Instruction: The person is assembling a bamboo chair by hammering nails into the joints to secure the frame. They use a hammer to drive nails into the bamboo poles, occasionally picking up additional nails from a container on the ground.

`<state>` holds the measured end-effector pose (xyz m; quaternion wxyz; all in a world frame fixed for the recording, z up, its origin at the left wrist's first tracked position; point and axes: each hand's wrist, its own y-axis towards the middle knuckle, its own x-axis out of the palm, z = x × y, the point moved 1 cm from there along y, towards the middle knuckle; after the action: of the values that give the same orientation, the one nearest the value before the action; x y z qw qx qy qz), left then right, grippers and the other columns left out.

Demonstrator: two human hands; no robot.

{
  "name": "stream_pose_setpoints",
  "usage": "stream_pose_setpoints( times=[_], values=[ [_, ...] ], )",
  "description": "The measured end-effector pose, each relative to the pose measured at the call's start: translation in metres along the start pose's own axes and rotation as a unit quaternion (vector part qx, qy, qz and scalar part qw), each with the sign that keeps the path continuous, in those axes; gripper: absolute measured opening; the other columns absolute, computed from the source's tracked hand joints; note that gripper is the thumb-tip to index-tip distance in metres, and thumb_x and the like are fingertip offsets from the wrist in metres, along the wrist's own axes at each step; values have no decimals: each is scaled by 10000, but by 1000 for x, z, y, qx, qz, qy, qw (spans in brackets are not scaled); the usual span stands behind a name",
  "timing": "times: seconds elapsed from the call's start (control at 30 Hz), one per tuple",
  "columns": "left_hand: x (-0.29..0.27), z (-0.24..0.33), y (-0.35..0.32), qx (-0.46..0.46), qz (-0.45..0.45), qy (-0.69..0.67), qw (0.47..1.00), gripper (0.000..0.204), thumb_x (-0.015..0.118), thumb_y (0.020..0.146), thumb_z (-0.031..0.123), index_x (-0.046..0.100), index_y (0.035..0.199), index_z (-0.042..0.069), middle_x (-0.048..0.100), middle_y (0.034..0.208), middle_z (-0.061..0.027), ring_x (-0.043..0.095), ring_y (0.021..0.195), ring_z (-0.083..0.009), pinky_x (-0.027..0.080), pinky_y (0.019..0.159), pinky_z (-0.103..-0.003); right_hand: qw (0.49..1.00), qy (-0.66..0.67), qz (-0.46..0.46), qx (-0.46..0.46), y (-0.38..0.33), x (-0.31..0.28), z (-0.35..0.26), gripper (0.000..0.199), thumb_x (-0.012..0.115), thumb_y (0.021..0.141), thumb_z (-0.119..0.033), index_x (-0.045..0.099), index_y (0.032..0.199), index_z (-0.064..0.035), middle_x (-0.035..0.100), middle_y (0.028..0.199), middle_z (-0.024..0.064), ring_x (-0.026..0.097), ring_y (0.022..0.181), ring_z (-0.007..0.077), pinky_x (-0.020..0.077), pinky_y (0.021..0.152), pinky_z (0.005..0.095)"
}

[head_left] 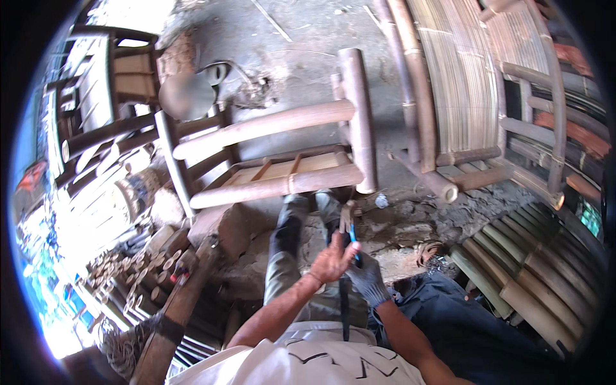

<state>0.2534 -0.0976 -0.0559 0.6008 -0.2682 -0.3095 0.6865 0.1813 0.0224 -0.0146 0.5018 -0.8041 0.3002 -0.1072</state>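
My left hand (332, 260) is bare, in front of my knees. Its fingers point up and its thumb stands apart, close against a tool that looks like a hammer (352, 232). The tool has a brownish head, a blue shaft and a black grip. Around the grip closes my right hand (367, 282), in a grey glove. Just beyond my legs stands a bamboo chair frame (276, 183) with thick rails, a post and a pale seat panel. My feet are partly hidden under its near rail.
To the right stands a slatted bamboo seat (455, 83); split bamboo poles (526, 269) lie nearer. Cut bamboo pieces (138, 282) are piled at left beside a wooden beam (176, 308). More bamboo furniture (115, 70) stands far left. Dark cloth (443, 314) lies by my right arm.
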Motion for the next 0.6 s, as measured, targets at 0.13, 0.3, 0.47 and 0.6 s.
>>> stream_pose_setpoints(
  times=[0.13, 0.3, 0.47, 0.6],
  values=[
    [36, -21, -40, 54, -52, 146, 986, 705, 406, 1027, 486, 269, 1460, -54, 500, 1193, -351, 549, 1051, -486, 473, 877, -487, 997, -25, 32, -63, -49, 7, 40, 295, 747, 830, -226, 646, 984, 4, 662, 763, 139, 633, 675, 219, 486, 609, 370],
    [38, -3, -73, -19, -136, 62, 989, 915, 332, 943, 726, 283, 1465, -25, 536, 1211, -356, 545, 1152, -456, 403, 1003, -474, 992, -103, 47, -49, -76, 10, 80, 212, 684, 862, -171, 586, 852, 16, 615, 683, 136, 587, 639, 176, 455, 579, 377],
    [23, 19, -92, 2, -210, 32, 977, 877, 274, 950, 738, 567, 1232, -39, 624, 1120, -282, 580, 1090, -417, 414, 972, -451, 982, -83, 102, -137, -105, 12, 56, 202, 655, 898, -195, 603, 887, 0, 606, 694, 162, 601, 641, 272, 463, 602, 404],
    [23, 21, -98, 144, -52, -44, 987, 520, 590, 946, 472, 654, 1115, -16, 671, 1051, -229, 649, 984, -382, 498, 870, -418, 963, -109, 190, -154, -111, 4, 37, 213, 635, 939, -219, 624, 880, -14, 606, 698, 142, 582, 619, 246, 468, 604, 386]
  ],
)
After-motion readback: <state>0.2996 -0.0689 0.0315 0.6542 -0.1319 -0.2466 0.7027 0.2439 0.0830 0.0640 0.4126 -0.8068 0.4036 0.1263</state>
